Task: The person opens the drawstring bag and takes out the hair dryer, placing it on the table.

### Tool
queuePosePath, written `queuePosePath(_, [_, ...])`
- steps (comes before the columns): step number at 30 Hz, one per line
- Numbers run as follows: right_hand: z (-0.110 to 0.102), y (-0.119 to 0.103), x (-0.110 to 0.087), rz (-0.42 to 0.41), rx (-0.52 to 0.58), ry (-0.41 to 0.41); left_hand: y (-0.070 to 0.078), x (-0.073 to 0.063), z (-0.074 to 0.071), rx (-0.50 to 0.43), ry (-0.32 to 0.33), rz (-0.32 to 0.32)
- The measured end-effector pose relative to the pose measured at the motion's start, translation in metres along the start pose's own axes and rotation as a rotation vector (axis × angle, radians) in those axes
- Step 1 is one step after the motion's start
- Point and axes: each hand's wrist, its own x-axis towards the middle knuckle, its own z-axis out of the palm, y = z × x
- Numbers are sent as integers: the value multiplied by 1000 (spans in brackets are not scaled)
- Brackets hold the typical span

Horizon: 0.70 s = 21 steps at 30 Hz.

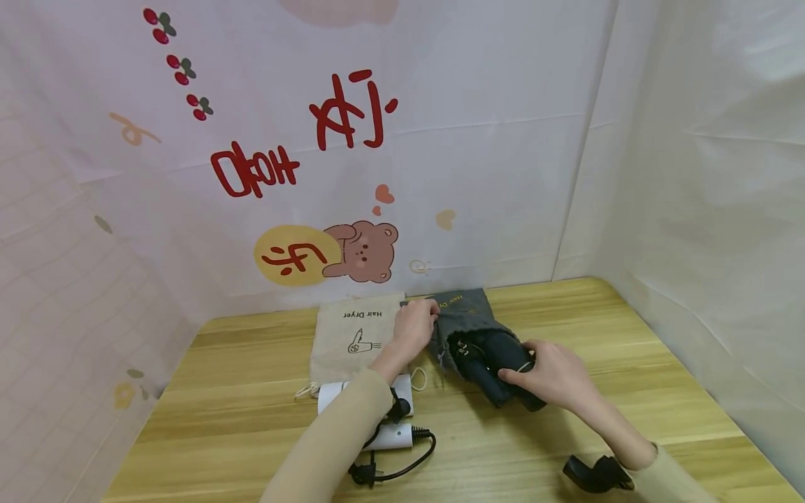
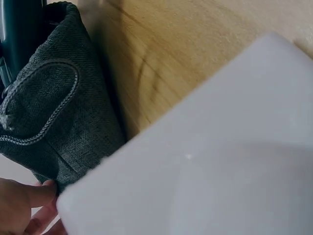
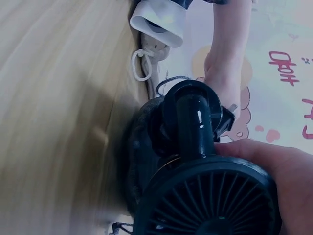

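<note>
A dark hair dryer [image 1: 506, 353] with a ribbed round grille [image 3: 215, 200] lies partly inside a dark grey drawstring bag [image 1: 465, 318], its rear end and handle sticking out of the mouth. My right hand [image 1: 556, 374] grips the dryer's body, thumb on the near side. At the bag's left side, my left hand [image 1: 415, 327] pinches the cloth; the left wrist view shows the thumb and fingers [image 2: 41, 193] on the fabric [image 2: 83, 112]. A cord loop hangs on the bag there. The bag's inside is mostly hidden.
Left of the dark bag lies a cream bag [image 1: 339, 335] printed "Hair Dryer". A white hair dryer [image 1: 393, 436] with black cord and plug [image 1: 363, 475] lies in front, partly under my left sleeve. A black curved piece [image 1: 597, 475] sits near my right forearm. White curtains stand behind the table.
</note>
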Motion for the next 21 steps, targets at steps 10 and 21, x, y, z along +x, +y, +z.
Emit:
queuePosePath(10, [2,10,-6,-23,22,33,6,5,1,-59,-2,62])
queuePosePath(21, [-4,18,-11,-56,32,55,8,14,-2,-52,-16,91])
